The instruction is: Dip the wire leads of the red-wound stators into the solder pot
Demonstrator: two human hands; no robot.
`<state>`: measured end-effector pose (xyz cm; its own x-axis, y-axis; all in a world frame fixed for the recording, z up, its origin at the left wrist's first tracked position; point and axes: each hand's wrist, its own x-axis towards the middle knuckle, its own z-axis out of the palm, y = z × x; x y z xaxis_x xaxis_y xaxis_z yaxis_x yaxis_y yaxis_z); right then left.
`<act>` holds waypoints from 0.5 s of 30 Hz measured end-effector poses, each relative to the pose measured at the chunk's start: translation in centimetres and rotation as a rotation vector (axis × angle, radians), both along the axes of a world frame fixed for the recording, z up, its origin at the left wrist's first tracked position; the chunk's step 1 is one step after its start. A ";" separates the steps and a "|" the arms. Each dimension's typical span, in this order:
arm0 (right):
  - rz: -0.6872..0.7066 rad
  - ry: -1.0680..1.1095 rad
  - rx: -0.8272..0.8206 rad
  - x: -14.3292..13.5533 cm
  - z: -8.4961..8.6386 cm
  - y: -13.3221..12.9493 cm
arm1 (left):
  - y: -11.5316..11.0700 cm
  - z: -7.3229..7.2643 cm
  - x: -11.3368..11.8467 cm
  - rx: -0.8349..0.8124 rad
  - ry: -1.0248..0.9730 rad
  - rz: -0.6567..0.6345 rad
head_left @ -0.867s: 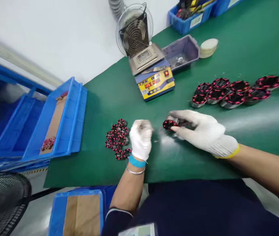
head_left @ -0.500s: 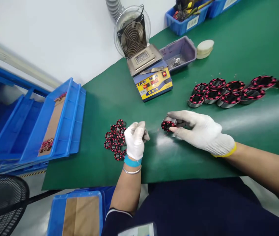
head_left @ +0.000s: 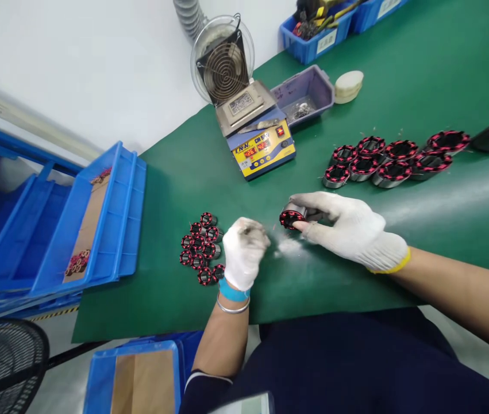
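Head view: we see a stator point(head_left: 291, 218), red-wound, lying on the green bench point(head_left: 420, 75) near its front middle, pinched in the grip of the right hand point(head_left: 347, 230). Left hand point(head_left: 244, 250) sits just beside it, fingers curled together; we cannot tell what it holds. Small stators point(head_left: 201, 250) cluster left of that hand. Larger stators point(head_left: 382, 158) lie in a row behind. Solder pot point(head_left: 255, 135) stands further back, blue crate point(head_left: 110, 213) at far left.
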<state>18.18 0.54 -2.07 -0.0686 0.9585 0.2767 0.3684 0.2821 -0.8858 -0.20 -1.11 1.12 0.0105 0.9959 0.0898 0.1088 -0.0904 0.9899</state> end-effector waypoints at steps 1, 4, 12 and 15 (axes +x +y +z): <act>0.001 -0.008 0.014 0.0 0.0 0.0 | 0.1 -0.1 0.5 -0.026 0.150 0.005; -0.001 -0.045 0.039 0.1 0.1 0.0 | 0.0 -0.1 1.7 -0.130 0.334 -0.154; -0.082 -0.108 -0.046 1.5 2.6 3.7 | -1.0 0.3 1.6 0.280 0.272 -0.093; -0.115 -0.363 0.123 2.0 6.3 9.2 | -1.3 -0.7 2.7 0.609 0.530 -0.145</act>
